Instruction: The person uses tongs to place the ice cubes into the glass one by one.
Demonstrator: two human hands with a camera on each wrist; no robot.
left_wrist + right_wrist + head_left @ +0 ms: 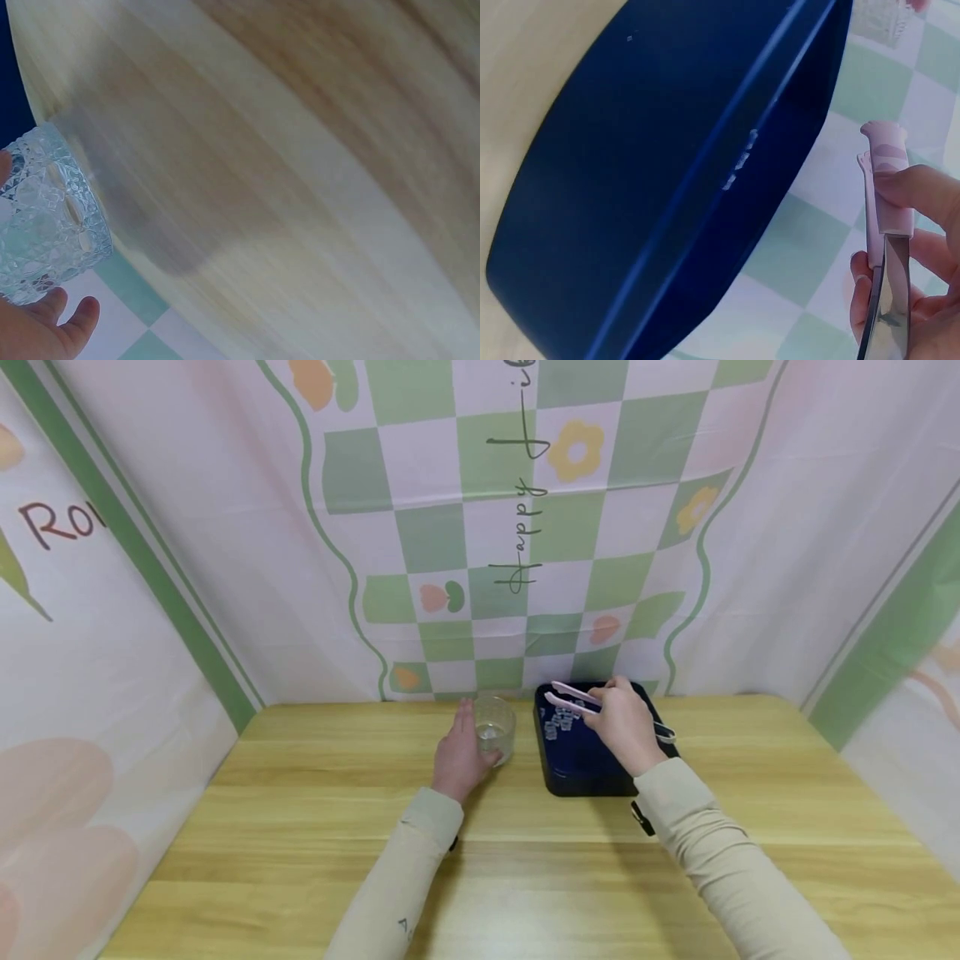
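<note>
On the left, a clear cut-glass tumbler [495, 727] stands at the back of the wooden table. My left hand [460, 758] holds it, fingers along its left side and thumb at the front. The left wrist view shows the patterned glass wall [52, 217] between thumb and fingers. My right hand [622, 725] grips tongs [573, 697] with pale pink tips and metal arms, above a dark blue box [585, 768]. Several small clear pieces [558, 722] lie on the box's top, below the tong tips. In the right wrist view, the pink tong ends [889, 172] hold nothing visible.
The wooden table [300, 852] reaches back to a hanging cloth [498, 535] with green and white checks. More printed cloth [112, 718] hangs at the left side. The box stands to the right of the tumbler, with a narrow gap between them.
</note>
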